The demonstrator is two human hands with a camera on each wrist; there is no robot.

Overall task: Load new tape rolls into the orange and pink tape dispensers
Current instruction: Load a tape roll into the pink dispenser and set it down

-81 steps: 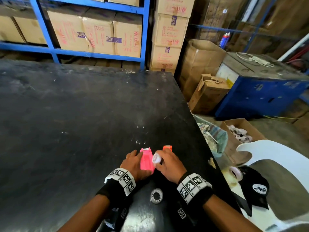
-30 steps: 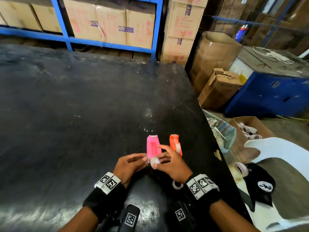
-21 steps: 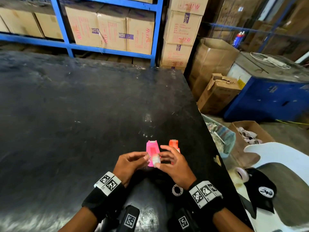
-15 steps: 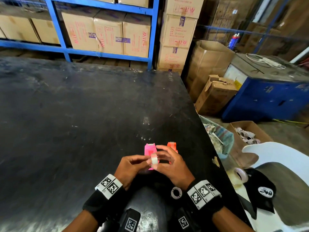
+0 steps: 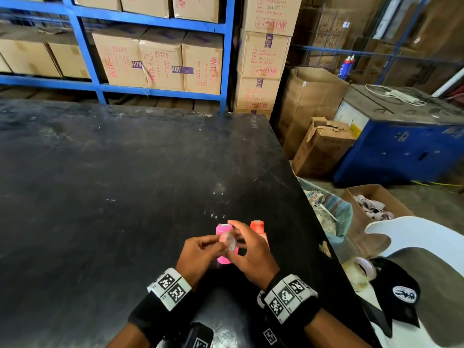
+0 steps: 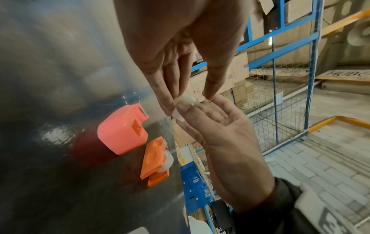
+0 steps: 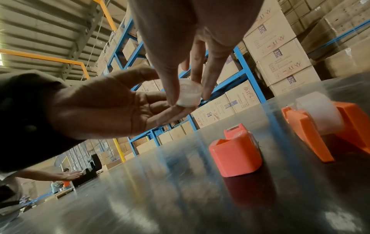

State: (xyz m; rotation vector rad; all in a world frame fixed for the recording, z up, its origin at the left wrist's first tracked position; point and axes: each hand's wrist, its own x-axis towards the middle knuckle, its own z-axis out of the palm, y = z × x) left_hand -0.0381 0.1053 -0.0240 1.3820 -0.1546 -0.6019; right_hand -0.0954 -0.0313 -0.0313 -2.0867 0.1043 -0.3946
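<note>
Both hands hold a small clear tape roll (image 5: 230,241) just above the black table (image 5: 125,197). My right hand (image 7: 188,96) pinches the roll (image 7: 189,93) between thumb and fingers. My left hand (image 6: 190,98) pinches its edge (image 6: 188,99) from the other side. The pink dispenser (image 5: 222,258) stands on the table under the hands, also seen in the wrist views (image 6: 122,131) (image 7: 236,156). The orange dispenser (image 5: 259,229) lies to its right, open, with a clear roll (image 7: 318,114) sitting in it (image 6: 154,159).
A white tape core (image 5: 259,296) lies on the table by my right wrist. The table's right edge (image 5: 324,237) runs close to the dispensers. Beyond it stand a white chair (image 5: 414,237) with a black cap (image 5: 399,292), cardboard boxes (image 5: 324,149) and blue shelving (image 5: 160,21).
My left hand has let go of the pink dispenser, which now stands on the table. Both hands have come together on the small roll and turned it.
</note>
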